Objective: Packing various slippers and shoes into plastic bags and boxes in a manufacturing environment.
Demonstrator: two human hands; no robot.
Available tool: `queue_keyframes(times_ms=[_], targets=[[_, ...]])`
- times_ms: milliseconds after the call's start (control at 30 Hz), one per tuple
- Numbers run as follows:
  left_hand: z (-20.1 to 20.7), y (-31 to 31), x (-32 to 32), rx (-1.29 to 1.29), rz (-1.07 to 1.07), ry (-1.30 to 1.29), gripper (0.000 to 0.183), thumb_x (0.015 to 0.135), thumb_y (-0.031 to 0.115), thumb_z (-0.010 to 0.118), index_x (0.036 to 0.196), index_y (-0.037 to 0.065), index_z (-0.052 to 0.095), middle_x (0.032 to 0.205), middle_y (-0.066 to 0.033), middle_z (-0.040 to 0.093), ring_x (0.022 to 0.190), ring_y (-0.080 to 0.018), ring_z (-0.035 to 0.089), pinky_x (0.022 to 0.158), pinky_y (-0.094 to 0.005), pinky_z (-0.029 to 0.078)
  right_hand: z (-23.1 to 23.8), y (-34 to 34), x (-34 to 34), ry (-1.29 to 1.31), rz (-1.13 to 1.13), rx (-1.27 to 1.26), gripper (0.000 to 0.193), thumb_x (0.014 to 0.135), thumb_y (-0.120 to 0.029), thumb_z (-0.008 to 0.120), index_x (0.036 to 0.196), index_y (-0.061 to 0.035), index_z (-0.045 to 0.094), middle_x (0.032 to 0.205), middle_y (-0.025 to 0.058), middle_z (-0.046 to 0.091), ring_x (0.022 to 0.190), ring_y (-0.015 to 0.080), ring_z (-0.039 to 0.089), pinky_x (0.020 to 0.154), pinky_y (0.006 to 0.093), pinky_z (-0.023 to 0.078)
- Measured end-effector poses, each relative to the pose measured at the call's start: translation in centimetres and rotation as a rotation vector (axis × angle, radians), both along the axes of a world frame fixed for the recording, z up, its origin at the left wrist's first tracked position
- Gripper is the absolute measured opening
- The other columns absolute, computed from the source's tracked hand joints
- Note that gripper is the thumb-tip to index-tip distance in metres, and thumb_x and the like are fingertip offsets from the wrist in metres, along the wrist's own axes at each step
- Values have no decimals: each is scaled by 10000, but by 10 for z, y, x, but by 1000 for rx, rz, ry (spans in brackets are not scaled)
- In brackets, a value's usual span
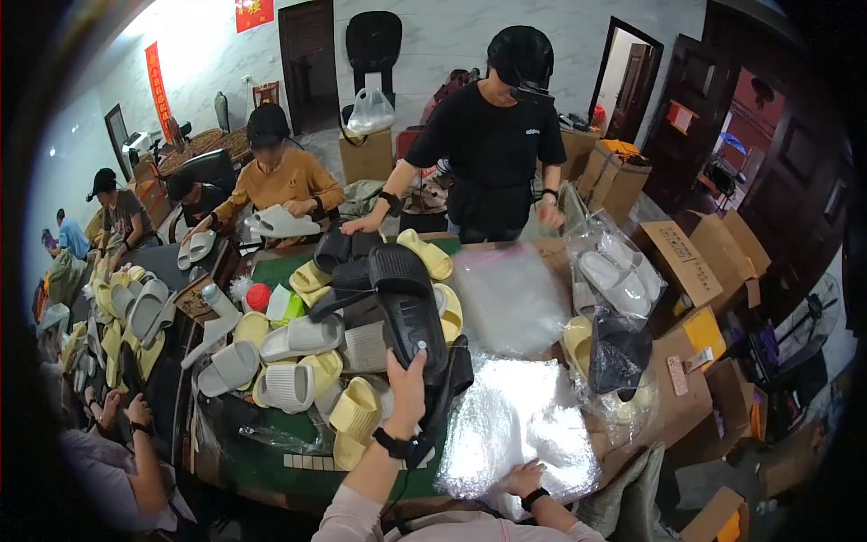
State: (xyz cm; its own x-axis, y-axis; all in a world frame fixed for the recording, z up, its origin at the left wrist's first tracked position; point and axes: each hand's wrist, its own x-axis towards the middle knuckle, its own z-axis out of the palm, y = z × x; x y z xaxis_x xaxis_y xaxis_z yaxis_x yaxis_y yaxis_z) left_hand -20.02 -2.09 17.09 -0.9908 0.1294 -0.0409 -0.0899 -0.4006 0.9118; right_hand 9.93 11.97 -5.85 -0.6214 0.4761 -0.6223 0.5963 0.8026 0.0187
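The big green counter [271, 465] spreads out in front of both hands and is full of soft slide sandals. Just past the right hand lies a stack of clear plastic bags [515, 425], shiny and crinkly, and a second flat stack of bags [510, 298] sits farther away from that hand. A pile of pale yellow and grey sandals [298, 361] fills the space to the left of the left hand; they look thick, rounded and ribbed on top, like foam. The black sandal [406, 303] is long, smooth and matte, and it sticks up and away from the left hand, over the middle of the counter. The left hand [406, 384] is closed around the heel end of the black sandal, with a dark watch on the wrist. The right hand [524, 477] lies flat on the near edge of the shiny bags, fingers spread, holding nothing that I can see. To do this well, I think the left hand should keep a firm hold low on the sandal so it does not wobble, and the right hand should pinch up just one thin bag, since they are slippery and stick together.
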Motion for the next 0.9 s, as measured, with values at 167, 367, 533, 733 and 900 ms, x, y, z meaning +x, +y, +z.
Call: queue_keyframes(times_ms=[167, 367, 533, 733, 900], targets=[[23, 17, 114, -159, -16, 219, 456, 819, 129, 655, 1140, -62, 393, 1048, -137, 536, 944, -169, 510, 834, -293, 408, -49, 10, 21, 121, 9, 107, 775, 724, -485, 596, 1214, 89, 419, 1264, 486, 236, 1215, 609, 219, 969, 658, 212], [-24, 13, 215, -291, -287, 224, 407, 799, 116, 671, 1081, -34, 419, 999, -105, 568, 893, -151, 537, 788, -281, 436, -25, 32, 22, 240, 133, -113, 495, 791, -332, 525, 1154, 4, 512, 1254, 373, 380, 1178, 516, 367, 972, 571, 300], [-40, 13, 255, -379, -385, 123, 345, 802, 126, 661, 1042, -33, 470, 921, -135, 607, 844, -176, 580, 740, -298, 464, 71, 59, 26, 918, -921, -1063, 429, 901, -359, 423, 1169, -37, 514, 1242, 95, 514, 1126, 262, 484, 944, 420, 383], [-59, 42, 281, -412, -284, 54, 367, 787, 140, 659, 1033, -66, 481, 901, -203, 616, 832, -256, 609, 745, -351, 466, 152, 64, 31, 1127, -907, -1510, 409, 950, -329, 357, 1256, -66, 420, 1224, 102, 497, 1130, 191, 466, 949, 324, 364], [-61, 49, 296, -427, -553, 31, 469, 831, 260, 630, 1122, -62, 454, 998, -213, 595, 931, -239, 576, 780, -321, 455, 173, 60, 11, 1260, -770, -1413, 557, 807, -5, 588, 1303, -14, 334, 1156, 114, 525, 1022, 178, 532, 871, 301, 440]])
